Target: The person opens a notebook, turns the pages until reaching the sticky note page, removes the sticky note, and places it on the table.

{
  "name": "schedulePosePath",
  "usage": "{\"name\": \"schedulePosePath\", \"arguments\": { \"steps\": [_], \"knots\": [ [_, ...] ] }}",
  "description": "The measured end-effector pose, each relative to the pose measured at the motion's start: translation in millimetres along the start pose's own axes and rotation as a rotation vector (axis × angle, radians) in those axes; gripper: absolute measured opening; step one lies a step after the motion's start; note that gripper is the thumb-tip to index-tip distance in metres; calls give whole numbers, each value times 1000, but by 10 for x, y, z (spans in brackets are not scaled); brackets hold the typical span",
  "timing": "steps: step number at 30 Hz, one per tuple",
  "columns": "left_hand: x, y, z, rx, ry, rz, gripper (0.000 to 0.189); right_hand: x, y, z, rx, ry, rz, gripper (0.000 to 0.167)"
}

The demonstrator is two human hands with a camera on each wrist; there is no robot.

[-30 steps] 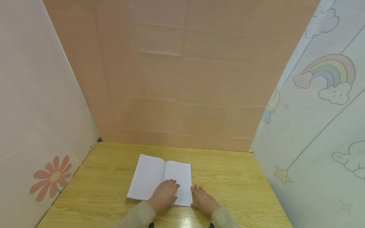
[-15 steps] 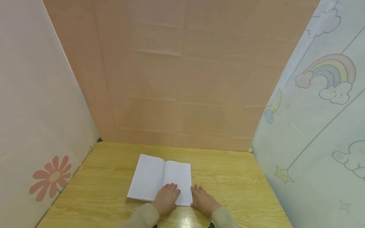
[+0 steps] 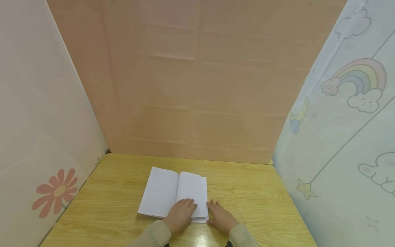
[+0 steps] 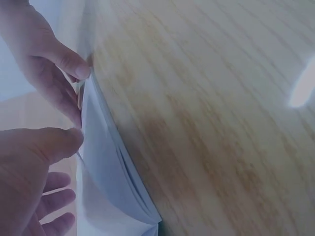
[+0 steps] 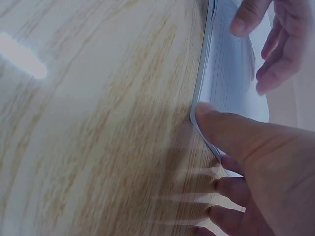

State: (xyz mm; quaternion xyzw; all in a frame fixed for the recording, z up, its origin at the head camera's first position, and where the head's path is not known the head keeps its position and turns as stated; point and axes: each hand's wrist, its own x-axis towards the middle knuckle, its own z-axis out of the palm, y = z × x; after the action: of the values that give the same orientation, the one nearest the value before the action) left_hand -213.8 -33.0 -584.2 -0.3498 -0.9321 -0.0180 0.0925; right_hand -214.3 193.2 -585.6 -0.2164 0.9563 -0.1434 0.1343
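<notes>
An open notebook (image 3: 159, 192) with lined pages lies on the wooden table. My left hand (image 3: 180, 214) is over the lower part of its right-hand side, where a page (image 3: 188, 187) has come up and stands off the sheets beneath. In the left wrist view, the left thumb (image 4: 69, 140) touches the edge of the raised page, with the other fingers extended below. My right hand (image 3: 221, 216) rests at the notebook's lower right corner. Its thumb (image 5: 206, 115) presses there, while the other fingers (image 5: 231, 189) lie along the right edge on the table.
The wooden table (image 3: 247, 185) extends around the notebook. A plain tan sheet (image 3: 191, 85) hangs behind it. Pale printed panels stand on both sides, the left one (image 3: 40, 120) with a flower and the right one (image 3: 336, 147) with a rainbow and clouds.
My left hand has drawn back slightly toward the notebook's lower edge. A right-hand page has lifted and shifted left, baring a strip of the sheet beneath. The right hand has stayed put.
</notes>
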Motion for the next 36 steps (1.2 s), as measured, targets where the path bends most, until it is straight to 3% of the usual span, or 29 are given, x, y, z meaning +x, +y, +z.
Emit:
{"name": "schedulePosePath", "arguments": {
  "steps": [4,10,15,19,23,27,31,36],
  "knots": [
    [11,4,-57,-57,51,9,49,-3,-1,-2,2,7,1,74],
    [19,-1,-92,-180,160,-19,90,-27,-9,-18,12,6,-16,74],
    [23,-27,-122,-223,283,3,94,-27,-16,-20,27,3,-7,74],
    [24,-69,-138,-162,390,14,69,-11,-21,-15,27,-1,4,74],
    [9,-142,-193,-46,549,-25,39,-3,-21,-10,22,-5,6,74],
    [-35,-273,-251,47,654,-78,29,-2,-17,-16,5,-4,-3,74],
    [-112,-426,-275,118,703,-121,24,1,-8,-25,-7,-11,-14,75],
    [-241,-566,-267,166,677,-171,27,5,0,-25,-8,-17,-20,75]
  ]
}}
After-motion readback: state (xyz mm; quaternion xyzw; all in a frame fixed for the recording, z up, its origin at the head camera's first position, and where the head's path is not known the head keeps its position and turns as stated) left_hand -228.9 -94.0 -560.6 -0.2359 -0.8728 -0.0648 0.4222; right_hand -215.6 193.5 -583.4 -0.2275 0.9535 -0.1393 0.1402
